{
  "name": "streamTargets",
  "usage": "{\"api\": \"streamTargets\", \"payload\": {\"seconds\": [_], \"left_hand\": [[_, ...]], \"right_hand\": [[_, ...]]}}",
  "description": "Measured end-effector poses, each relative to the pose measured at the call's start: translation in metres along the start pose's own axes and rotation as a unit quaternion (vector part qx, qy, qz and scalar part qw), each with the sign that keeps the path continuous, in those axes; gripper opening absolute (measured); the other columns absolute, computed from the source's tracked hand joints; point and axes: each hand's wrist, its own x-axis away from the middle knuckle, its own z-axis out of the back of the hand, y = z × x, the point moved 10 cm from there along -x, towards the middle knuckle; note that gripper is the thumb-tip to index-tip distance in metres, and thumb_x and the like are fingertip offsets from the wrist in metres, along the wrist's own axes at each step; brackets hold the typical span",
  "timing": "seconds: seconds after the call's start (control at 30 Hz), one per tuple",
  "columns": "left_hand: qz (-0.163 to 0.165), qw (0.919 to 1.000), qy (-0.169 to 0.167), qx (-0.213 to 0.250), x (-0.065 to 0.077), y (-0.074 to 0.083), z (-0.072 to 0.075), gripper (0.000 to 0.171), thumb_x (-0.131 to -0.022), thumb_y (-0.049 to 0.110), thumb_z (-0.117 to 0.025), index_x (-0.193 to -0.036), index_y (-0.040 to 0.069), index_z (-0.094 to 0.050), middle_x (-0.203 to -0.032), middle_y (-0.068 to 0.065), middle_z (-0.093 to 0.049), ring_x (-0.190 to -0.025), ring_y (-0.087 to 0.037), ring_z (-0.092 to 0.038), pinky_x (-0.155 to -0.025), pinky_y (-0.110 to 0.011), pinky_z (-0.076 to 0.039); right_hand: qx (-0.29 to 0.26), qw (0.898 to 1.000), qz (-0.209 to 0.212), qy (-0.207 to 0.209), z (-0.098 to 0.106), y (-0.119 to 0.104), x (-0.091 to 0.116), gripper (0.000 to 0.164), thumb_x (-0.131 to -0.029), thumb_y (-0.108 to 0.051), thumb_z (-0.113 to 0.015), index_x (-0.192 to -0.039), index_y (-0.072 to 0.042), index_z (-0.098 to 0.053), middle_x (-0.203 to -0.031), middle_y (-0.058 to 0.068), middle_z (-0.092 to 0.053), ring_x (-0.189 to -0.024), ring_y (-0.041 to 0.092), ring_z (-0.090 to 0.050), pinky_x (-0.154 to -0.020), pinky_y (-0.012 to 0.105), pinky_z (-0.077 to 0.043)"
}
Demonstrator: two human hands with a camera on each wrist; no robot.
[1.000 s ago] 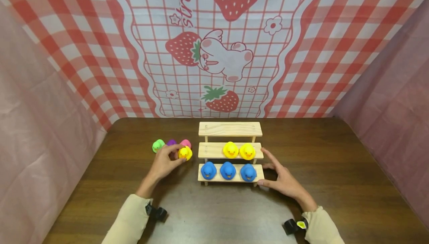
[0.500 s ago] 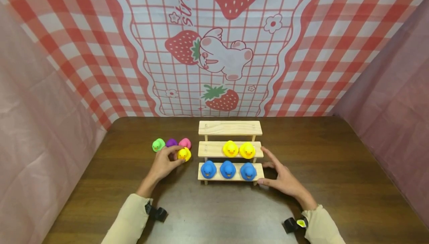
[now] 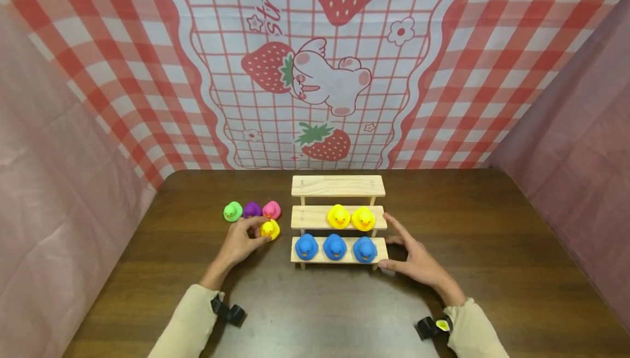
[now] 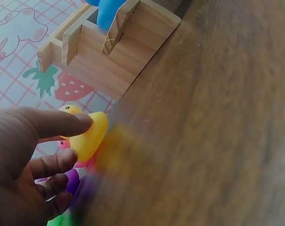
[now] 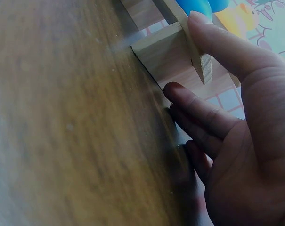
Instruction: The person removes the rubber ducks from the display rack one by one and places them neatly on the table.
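Note:
My left hand (image 3: pixel 243 239) pinches a yellow rubber duck (image 3: pixel 269 230) between thumb and fingers at the table, left of a stepped wooden rack (image 3: pixel 310 218). In the left wrist view the thumb lies across the yellow duck (image 4: pixel 89 141). Just behind it are a pink duck (image 3: pixel 272 210), a purple duck (image 3: pixel 252 210) and a green duck (image 3: pixel 233 212). My right hand (image 3: pixel 418 262) is at the rack's right end, its fingers extended. In the right wrist view the thumb touches the lowest shelf's end (image 5: pixel 206 70); contact of the other fingers is hard to tell.
Three blue ducks (image 3: pixel 335 247) stand on the lowest shelf. Two yellow ducks (image 3: pixel 351 218) sit on the middle shelf's right half, and the top shelf (image 3: pixel 338 186) is bare wood. A checked strawberry cloth (image 3: pixel 325 74) hangs behind the brown table (image 3: pixel 315 314).
My left hand has brought the yellow duck slightly left and toward me, so the pink and purple ducks show more. The right hand stays at the rack's end.

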Motion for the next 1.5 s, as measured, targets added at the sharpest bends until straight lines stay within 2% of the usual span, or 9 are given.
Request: {"api": "streamTargets", "payload": {"seconds": [0.2,0.47,0.67,0.87,1.1,1.17,1.5], "left_hand": [[-0.008,1.0,0.003,0.002,0.001,-0.003,0.0,0.039,-0.073,-0.001,-0.082,-0.11,-0.002,-0.072,-0.065,-0.004,-0.059,-0.062,-0.002,-0.046,-0.061,-0.02,-0.04],[-0.003,1.0,0.006,-0.003,0.002,-0.004,0.001,0.039,-0.073,-0.002,-0.083,-0.111,-0.001,-0.072,-0.067,-0.006,-0.061,-0.066,-0.011,-0.051,-0.065,-0.021,-0.04],[-0.007,0.9999,0.009,0.0,0.002,-0.003,0.002,0.039,-0.073,-0.003,-0.082,-0.11,-0.001,-0.073,-0.067,-0.007,-0.061,-0.065,-0.012,-0.051,-0.064,-0.021,-0.04],[-0.011,0.9999,0.006,-0.002,0.003,-0.002,0.002,0.042,-0.071,-0.004,-0.083,-0.111,-0.002,-0.071,-0.066,-0.007,-0.059,-0.062,-0.01,-0.05,-0.061,-0.02,-0.04],[0.01,0.9997,-0.019,-0.008,0.004,-0.001,0.001,0.055,-0.068,0.005,-0.089,-0.118,-0.001,-0.068,-0.068,-0.009,-0.06,-0.065,-0.012,-0.052,-0.065,-0.021,-0.041],[0.013,0.9997,-0.021,-0.005,0.004,-0.001,0.003,0.055,-0.069,0.006,-0.089,-0.119,-0.001,-0.067,-0.069,-0.008,-0.06,-0.065,-0.011,-0.051,-0.065,-0.022,-0.041],[0.017,0.9997,-0.008,0.014,0.004,0.007,0.011,0.048,-0.074,0.007,-0.084,-0.118,-0.002,-0.067,-0.071,-0.008,-0.061,-0.064,-0.006,-0.05,-0.063,-0.02,-0.042]], "right_hand": [[-0.001,1.0,-0.001,-0.001,0.0,0.0,0.0,0.102,-0.082,-0.023,-0.083,-0.16,-0.032,-0.018,-0.133,0.016,-0.065,-0.117,0.012,-0.06,-0.106,0.077,-0.025],[0.001,1.0,0.009,0.0,0.001,-0.002,0.001,0.102,-0.083,-0.022,-0.082,-0.161,-0.029,-0.018,-0.151,0.015,-0.051,-0.115,0.007,-0.061,-0.105,0.076,-0.027],[0.007,1.0,0.011,0.004,0.002,-0.001,0.001,0.102,-0.082,-0.022,-0.083,-0.16,-0.031,-0.018,-0.142,0.015,-0.06,-0.115,0.006,-0.061,-0.105,0.074,-0.029],[0.003,1.0,0.012,0.002,0.002,-0.001,0.001,0.102,-0.082,-0.022,-0.083,-0.16,-0.031,-0.018,-0.15,0.015,-0.052,-0.115,0.006,-0.061,-0.105,0.075,-0.028],[0.001,1.0,0.01,0.001,0.001,-0.001,0.001,0.102,-0.082,-0.022,-0.082,-0.16,-0.031,-0.018,-0.152,0.015,-0.05,-0.115,0.005,-0.061,-0.105,0.075,-0.028],[0.002,1.0,0.008,0.001,0.001,0.0,0.001,0.102,-0.083,-0.022,-0.082,-0.16,-0.031,-0.017,-0.154,0.014,-0.047,-0.115,0.005,-0.061,-0.105,0.075,-0.028],[-0.001,1.0,0.01,0.001,0.001,0.0,0.001,0.102,-0.082,-0.022,-0.083,-0.16,-0.032,-0.018,-0.151,0.015,-0.051,-0.115,0.007,-0.061,-0.105,0.075,-0.029]]}}
